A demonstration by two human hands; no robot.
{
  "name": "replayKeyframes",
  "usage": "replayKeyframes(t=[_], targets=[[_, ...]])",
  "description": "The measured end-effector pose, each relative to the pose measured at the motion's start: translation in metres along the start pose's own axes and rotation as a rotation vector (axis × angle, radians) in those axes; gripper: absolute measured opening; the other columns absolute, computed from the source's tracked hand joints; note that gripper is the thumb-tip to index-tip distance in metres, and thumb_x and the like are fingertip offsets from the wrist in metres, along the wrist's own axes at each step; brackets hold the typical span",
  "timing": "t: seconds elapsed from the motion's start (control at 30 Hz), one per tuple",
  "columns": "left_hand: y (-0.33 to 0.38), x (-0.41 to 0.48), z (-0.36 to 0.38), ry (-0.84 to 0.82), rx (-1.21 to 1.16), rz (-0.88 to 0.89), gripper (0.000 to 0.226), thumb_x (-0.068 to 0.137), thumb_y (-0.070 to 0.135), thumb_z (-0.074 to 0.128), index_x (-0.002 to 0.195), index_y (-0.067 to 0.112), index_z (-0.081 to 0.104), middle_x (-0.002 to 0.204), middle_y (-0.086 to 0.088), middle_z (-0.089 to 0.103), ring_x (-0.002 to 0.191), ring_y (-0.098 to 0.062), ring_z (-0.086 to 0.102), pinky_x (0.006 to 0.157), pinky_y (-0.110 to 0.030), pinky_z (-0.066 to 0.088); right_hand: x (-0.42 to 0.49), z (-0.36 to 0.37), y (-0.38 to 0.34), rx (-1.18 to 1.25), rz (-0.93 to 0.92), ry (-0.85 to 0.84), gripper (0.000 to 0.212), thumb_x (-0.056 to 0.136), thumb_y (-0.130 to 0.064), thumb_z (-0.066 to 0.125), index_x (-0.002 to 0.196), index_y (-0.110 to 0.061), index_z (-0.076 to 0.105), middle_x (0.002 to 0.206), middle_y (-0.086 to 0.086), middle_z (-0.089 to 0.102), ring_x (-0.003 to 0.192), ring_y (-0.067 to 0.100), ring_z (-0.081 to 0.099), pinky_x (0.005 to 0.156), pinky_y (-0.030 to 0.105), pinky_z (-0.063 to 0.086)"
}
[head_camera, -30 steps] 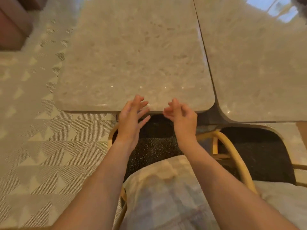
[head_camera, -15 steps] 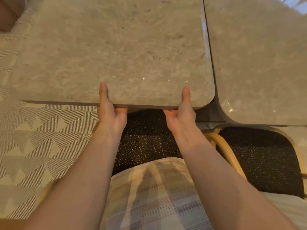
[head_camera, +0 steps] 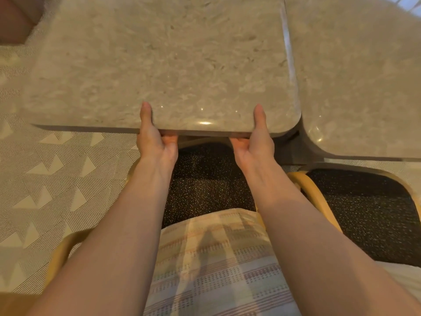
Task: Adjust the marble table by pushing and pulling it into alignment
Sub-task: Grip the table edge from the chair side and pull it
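The beige marble table (head_camera: 173,65) fills the upper middle of the head view, its rounded near edge facing me. My left hand (head_camera: 155,137) grips that edge, thumb flat on top and fingers curled out of sight beneath. My right hand (head_camera: 255,140) holds the same edge further right in the same way, close to the rounded corner. A second marble table (head_camera: 360,83) stands to the right; a narrow seam separates the two tops, and its near edge lies closer to me than the first table's.
A wooden-framed chair with a dark speckled seat (head_camera: 205,185) sits under my arms. Another such chair (head_camera: 369,213) is on the right. A patterned carpet (head_camera: 57,179) covers the floor on the left. A brown piece of furniture (head_camera: 13,21) shows at top left.
One second ago both hands hovered open just before the edge. They then closed on the table's near edge, and the edge now lies nearer to me in view.
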State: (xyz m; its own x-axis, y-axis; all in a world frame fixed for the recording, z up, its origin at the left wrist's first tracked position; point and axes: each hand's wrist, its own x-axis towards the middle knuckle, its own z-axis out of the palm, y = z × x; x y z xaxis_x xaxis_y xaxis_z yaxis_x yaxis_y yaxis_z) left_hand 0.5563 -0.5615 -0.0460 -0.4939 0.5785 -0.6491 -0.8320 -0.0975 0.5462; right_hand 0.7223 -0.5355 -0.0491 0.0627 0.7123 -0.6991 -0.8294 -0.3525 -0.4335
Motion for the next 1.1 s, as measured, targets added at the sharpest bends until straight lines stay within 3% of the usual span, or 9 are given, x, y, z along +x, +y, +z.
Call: replayKeyframes(t=[0.13, 0.33, 0.63, 0.73, 0.83, 0.93, 1.03, 1.1], targets=[[0.001, -0.004, -0.002, -0.02, -0.009, 0.016, 0.047, 0.102, 0.029, 0.077, 0.142, 0.007, 0.065, 0.133, -0.016, 0.078, 0.122, -0.034, 0.078, 0.095, -0.053, 0.067, -0.003, -0.002, 0.004, -0.003, -0.025, -0.024, 0.038, 0.096, -0.017, 0.08, 0.127, -0.006, 0.061, 0.133, 0.021, 0.073, 0.122, 0.04, 0.073, 0.104, 0.06, 0.06], [0.002, -0.018, -0.018, 0.001, 0.043, 0.022, 0.043, 0.101, 0.028, 0.079, 0.136, 0.009, 0.065, 0.128, -0.014, 0.08, 0.116, -0.032, 0.08, 0.08, -0.044, 0.072, -0.016, -0.015, 0.006, -0.002, -0.004, -0.034, 0.028, 0.095, -0.016, 0.081, 0.113, -0.009, 0.061, 0.127, 0.02, 0.074, 0.119, 0.04, 0.074, 0.101, 0.059, 0.062], [0.004, -0.037, -0.038, 0.007, 0.005, -0.011, 0.052, 0.101, 0.027, 0.077, 0.146, 0.011, 0.057, 0.137, -0.014, 0.075, 0.123, -0.03, 0.076, 0.072, -0.039, 0.071, -0.043, -0.029, 0.006, 0.033, 0.023, 0.013, 0.027, 0.094, -0.013, 0.082, 0.107, -0.011, 0.058, 0.117, 0.018, 0.073, 0.118, 0.04, 0.072, 0.099, 0.062, 0.062], [0.004, -0.052, -0.036, 0.028, 0.067, -0.028, 0.052, 0.105, 0.035, 0.071, 0.15, 0.014, 0.054, 0.142, -0.012, 0.072, 0.128, -0.029, 0.073, 0.094, -0.043, 0.069, -0.053, -0.031, 0.007, -0.021, 0.025, 0.012, 0.031, 0.099, -0.02, 0.076, 0.12, -0.008, 0.058, 0.118, 0.017, 0.073, 0.12, 0.038, 0.072, 0.106, 0.059, 0.059], [-0.005, -0.094, -0.039, 0.001, 0.282, -0.068, 0.068, 0.107, 0.049, 0.063, 0.163, 0.017, 0.041, 0.159, -0.014, 0.058, 0.148, -0.032, 0.058, 0.121, -0.046, 0.05, -0.083, -0.043, 0.006, -0.315, 0.068, -0.069, 0.053, 0.103, -0.044, 0.065, 0.134, -0.001, 0.056, 0.119, 0.018, 0.073, 0.113, 0.034, 0.075, 0.102, 0.048, 0.062], [0.0, -0.152, -0.027, -0.116, 0.372, 0.012, 0.076, 0.103, 0.06, 0.062, 0.165, 0.022, 0.041, 0.168, -0.009, 0.049, 0.157, -0.03, 0.048, 0.128, -0.046, 0.041, -0.126, -0.048, -0.02, -0.57, -0.052, -0.26, 0.064, 0.1, -0.063, 0.056, 0.138, -0.011, 0.06, 0.131, 0.012, 0.075, 0.115, 0.025, 0.077, 0.096, 0.037, 0.064], [0.031, -0.213, -0.002, -0.466, 0.426, 0.301, 0.066, 0.092, 0.065, 0.073, 0.145, 0.028, 0.06, 0.152, 0.003, 0.066, 0.151, -0.017, 0.056, 0.128, -0.044, 0.043, -0.179, -0.036, -0.074, -0.655, -0.396, -0.465, 0.048, 0.098, -0.059, 0.056, 0.132, -0.026, 0.064, 0.133, -0.001, 0.076, 0.129, 0.015, 0.071, 0.107, 0.031, 0.058], [0.053, -0.252, 0.011, -0.712, 0.463, 0.487, 0.069, 0.076, 0.069, 0.087, 0.131, 0.033, 0.065, 0.142, 0.006, 0.069, 0.148, -0.017, 0.058, 0.125, -0.041, 0.047, -0.219, -0.029, -0.108, -0.688, -0.598, -0.572, 0.05, 0.092, -0.057, 0.063, 0.133, -0.029, 0.06, 0.134, -0.008, 0.073, 0.134, 0.013, 0.067, 0.113, 0.03, 0.052]])
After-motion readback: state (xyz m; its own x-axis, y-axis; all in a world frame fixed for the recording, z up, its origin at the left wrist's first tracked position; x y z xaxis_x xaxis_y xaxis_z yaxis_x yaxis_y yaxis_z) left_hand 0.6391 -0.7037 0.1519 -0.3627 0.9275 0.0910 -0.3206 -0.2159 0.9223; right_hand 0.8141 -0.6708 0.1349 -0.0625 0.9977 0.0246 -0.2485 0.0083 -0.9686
